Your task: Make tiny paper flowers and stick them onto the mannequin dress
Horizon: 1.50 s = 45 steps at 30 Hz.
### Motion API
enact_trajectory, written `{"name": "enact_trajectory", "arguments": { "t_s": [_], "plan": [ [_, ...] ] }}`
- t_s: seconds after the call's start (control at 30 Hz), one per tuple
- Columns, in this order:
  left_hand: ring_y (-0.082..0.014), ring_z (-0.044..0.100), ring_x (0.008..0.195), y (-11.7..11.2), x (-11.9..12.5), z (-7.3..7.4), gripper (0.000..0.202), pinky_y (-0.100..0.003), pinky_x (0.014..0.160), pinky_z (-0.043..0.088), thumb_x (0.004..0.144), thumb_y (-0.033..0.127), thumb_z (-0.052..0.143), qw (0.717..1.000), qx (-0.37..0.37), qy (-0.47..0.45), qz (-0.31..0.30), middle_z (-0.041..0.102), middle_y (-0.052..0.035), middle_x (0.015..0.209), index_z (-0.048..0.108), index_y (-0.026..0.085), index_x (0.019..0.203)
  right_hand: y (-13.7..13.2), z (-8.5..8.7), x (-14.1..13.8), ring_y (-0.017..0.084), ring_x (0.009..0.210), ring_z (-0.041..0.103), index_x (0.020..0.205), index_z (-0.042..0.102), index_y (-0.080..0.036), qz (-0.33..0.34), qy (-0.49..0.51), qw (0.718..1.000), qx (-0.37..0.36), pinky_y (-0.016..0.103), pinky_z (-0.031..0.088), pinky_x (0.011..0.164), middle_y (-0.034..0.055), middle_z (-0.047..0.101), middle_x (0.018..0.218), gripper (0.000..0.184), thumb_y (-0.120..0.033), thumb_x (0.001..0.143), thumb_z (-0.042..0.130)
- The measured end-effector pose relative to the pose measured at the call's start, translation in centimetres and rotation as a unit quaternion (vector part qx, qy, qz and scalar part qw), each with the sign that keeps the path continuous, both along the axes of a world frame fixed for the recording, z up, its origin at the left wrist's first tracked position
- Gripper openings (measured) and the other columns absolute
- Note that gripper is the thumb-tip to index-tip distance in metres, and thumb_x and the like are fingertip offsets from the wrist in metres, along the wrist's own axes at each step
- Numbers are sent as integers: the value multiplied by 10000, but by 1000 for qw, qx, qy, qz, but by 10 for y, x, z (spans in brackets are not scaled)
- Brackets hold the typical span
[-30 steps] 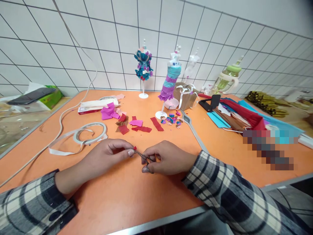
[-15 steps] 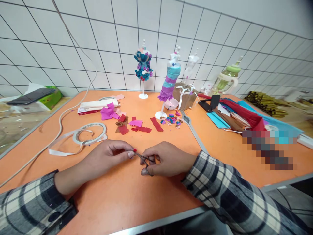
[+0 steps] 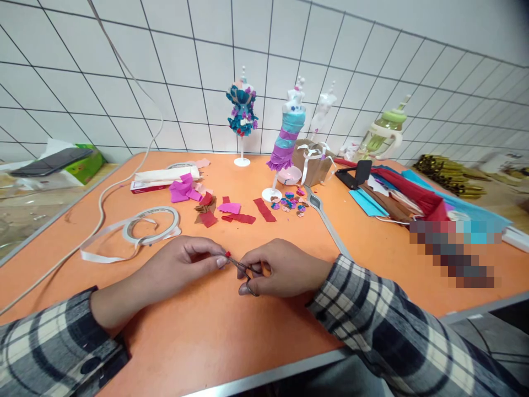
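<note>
My left hand pinches a tiny red scrap of paper between thumb and fingers; most of the scrap is hidden by the fingertips. Small dark scissors are in my right hand, thumb and fingers in the loops, and their tips touch the red scrap. Just beyond the hands lie red paper strips and a pink paper piece. A cluster of small coloured paper flowers sits near the foot of a mini dress form wrapped in blue and purple.
A tape roll with a loose white strip lies left, beside a white cable. Behind stand a teal-decorated dress form, a pink bowl and a brown bag. Folded coloured paper and a green-lidded bottle are right.
Both hands stay nearly in place, with the scissors still at the red scrap. The scissor loops have shifted very slightly.
</note>
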State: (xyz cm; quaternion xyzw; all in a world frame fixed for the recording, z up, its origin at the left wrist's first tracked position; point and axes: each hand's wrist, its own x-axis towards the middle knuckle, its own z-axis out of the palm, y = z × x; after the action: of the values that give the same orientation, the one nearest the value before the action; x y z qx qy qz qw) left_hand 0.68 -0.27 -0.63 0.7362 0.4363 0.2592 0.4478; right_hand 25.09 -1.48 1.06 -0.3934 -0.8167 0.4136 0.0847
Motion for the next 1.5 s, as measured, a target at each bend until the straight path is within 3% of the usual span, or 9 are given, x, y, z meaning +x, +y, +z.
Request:
{"name": "enact_trajectory", "arguments": {
  "t_s": [0.53, 0.87, 1.1, 1.4, 1.5],
  "plan": [
    [-198, 782, 780, -1, 1, -1, 161, -250, 724, 616, 835, 376, 746, 999, 6, -24, -25, 839, -26, 827, 811, 250, 759, -1, -1, 0, 116, 684, 568, 972, 727, -229, 2, -5, 1000, 0, 252, 371, 650, -59, 629, 724, 271, -464, 845, 770],
    [-137, 725, 687, 0, 1, -2, 174, -190, 671, 573, 853, 310, 731, 998, -4, -43, -52, 802, 3, 745, 778, 215, 715, -1, -1, -1, 110, 671, 557, 965, 720, -227, 4, -10, 1000, -5, 249, 356, 637, -62, 618, 713, 291, -483, 839, 777],
    [-132, 707, 677, 1, 0, -3, 179, -190, 658, 564, 850, 314, 731, 998, 1, -33, -48, 797, 5, 731, 783, 215, 711, -1, -4, 1, 103, 655, 544, 894, 715, -216, 3, 1, 1000, 10, 249, 342, 630, -67, 594, 680, 228, -427, 843, 785],
    [-180, 779, 772, 1, -1, -6, 163, -221, 718, 608, 845, 354, 739, 999, 1, -25, -37, 843, -23, 821, 827, 239, 770, -1, -3, -1, 118, 695, 578, 981, 717, -222, 0, 13, 1000, 15, 255, 382, 653, -51, 648, 754, 246, -420, 849, 781],
    [-212, 796, 798, 3, -3, -6, 200, -262, 758, 632, 829, 424, 748, 1000, 8, 1, -4, 856, -39, 871, 851, 253, 826, 0, -5, 0, 126, 717, 584, 1096, 657, -219, -65, 39, 996, 38, 259, 387, 660, -42, 680, 822, 352, -419, 837, 789]
  ]
}}
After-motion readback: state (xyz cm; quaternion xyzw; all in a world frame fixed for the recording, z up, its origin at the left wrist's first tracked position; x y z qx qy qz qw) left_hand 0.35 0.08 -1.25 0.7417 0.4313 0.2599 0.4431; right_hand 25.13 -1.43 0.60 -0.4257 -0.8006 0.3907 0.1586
